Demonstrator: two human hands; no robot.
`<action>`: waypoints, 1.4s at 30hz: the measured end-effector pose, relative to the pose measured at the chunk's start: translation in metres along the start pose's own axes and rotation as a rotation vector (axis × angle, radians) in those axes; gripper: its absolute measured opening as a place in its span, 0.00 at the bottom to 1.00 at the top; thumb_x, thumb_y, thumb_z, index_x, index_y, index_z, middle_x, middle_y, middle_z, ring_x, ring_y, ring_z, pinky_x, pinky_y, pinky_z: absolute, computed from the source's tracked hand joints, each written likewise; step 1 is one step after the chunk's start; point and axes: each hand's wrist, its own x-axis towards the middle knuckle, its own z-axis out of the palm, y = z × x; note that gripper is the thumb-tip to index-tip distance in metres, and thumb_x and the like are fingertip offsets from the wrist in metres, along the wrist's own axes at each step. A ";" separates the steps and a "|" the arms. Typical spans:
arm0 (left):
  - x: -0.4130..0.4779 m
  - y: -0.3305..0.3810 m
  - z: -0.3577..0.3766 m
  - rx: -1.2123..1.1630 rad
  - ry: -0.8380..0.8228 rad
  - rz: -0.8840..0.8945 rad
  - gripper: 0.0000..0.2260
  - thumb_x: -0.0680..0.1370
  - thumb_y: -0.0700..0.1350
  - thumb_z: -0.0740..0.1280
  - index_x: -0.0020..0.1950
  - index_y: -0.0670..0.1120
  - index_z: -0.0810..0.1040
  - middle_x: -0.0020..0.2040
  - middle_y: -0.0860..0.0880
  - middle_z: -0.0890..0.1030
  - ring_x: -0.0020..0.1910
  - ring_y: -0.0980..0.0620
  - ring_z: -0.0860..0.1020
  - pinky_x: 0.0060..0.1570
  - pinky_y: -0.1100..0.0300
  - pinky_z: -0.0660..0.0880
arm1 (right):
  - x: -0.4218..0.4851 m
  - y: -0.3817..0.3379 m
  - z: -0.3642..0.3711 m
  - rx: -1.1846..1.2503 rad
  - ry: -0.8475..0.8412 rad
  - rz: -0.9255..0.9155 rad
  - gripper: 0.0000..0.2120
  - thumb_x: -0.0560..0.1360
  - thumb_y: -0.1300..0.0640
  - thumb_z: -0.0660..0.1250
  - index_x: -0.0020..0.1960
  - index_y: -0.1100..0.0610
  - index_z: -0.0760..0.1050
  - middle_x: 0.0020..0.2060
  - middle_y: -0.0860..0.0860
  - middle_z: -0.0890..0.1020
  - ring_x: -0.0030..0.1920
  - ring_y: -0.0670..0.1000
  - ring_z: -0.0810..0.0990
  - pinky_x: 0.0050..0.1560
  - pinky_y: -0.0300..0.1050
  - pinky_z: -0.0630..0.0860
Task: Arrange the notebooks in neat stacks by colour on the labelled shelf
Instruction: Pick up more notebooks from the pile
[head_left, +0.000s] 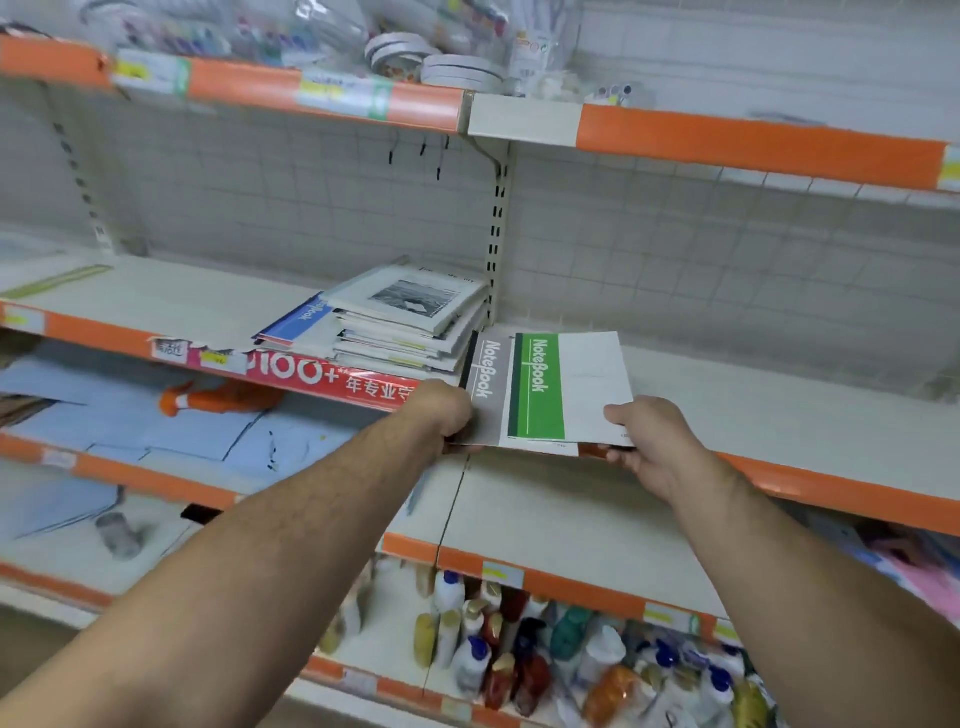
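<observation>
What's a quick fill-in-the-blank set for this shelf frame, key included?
1. The left hand grips the lower notebook, whose band is ____.
2. The right hand pinches the upper notebook, whose band is ____.
3. The leftmost notebook, beside the white notebook stack, has a ____ cover.
4. The shelf has a front strip coloured ____.
Missing words: grey, green, blue, orange.

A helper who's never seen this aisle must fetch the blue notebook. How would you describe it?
Find the middle shelf with the red banner on its front edge. Near its right end, by the slotted upright, sits a stack of white notebooks; the blue notebook lies flat at that stack's left. It alone has a blue cover; the green notebook and grey notebook are held further right.
</observation>
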 end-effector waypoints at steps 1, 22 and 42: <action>-0.006 -0.006 -0.008 -0.007 0.032 -0.018 0.09 0.77 0.33 0.59 0.52 0.38 0.77 0.51 0.37 0.82 0.45 0.39 0.83 0.42 0.45 0.83 | -0.002 0.001 0.005 -0.002 -0.033 -0.001 0.05 0.79 0.67 0.61 0.48 0.60 0.73 0.40 0.57 0.80 0.31 0.53 0.74 0.24 0.42 0.68; -0.065 -0.099 -0.307 -0.208 0.602 -0.161 0.10 0.79 0.31 0.60 0.40 0.42 0.71 0.44 0.39 0.78 0.37 0.41 0.79 0.37 0.51 0.83 | -0.079 -0.018 0.322 -0.085 -0.631 -0.064 0.07 0.79 0.67 0.61 0.46 0.58 0.74 0.40 0.55 0.81 0.32 0.52 0.75 0.24 0.39 0.69; -0.006 -0.149 -0.590 -0.371 0.853 -0.202 0.08 0.81 0.32 0.58 0.44 0.41 0.73 0.40 0.42 0.79 0.32 0.47 0.79 0.26 0.58 0.78 | -0.109 -0.053 0.665 -0.202 -0.918 -0.106 0.07 0.79 0.67 0.60 0.49 0.59 0.75 0.40 0.57 0.81 0.30 0.52 0.74 0.27 0.42 0.70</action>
